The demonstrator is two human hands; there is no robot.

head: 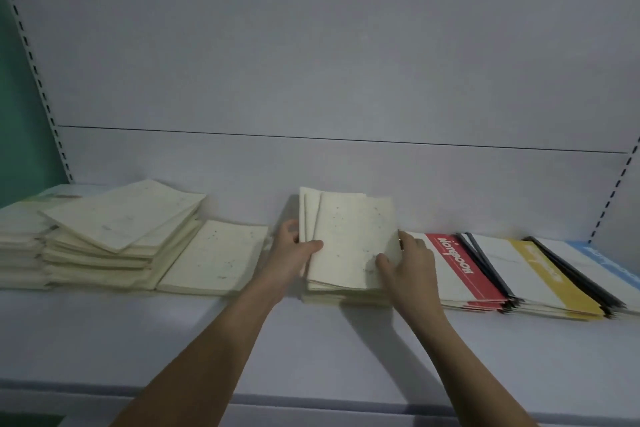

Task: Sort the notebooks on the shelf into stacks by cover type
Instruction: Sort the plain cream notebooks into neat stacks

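Observation:
A stack of cream speckled notebooks (349, 239) stands in the middle of the white shelf (311, 350), its top few fanned out. My left hand (294, 253) grips the stack's left edge, thumb on the top cover. My right hand (408, 263) rests on the stack's right side, fingers spread over the top cover. To the left lie a single cream notebook (214, 256) and a tall, messy cream pile (117, 232). To the right lie overlapping notebooks with a red band (460, 267), a yellow band (550, 274) and a blue band (609, 260).
A further cream stack (20, 246) sits at the far left edge. The shelf's white back panel (346, 80) rises behind everything, with slotted uprights at both sides. The shelf's front lip (311, 406) runs along the bottom.

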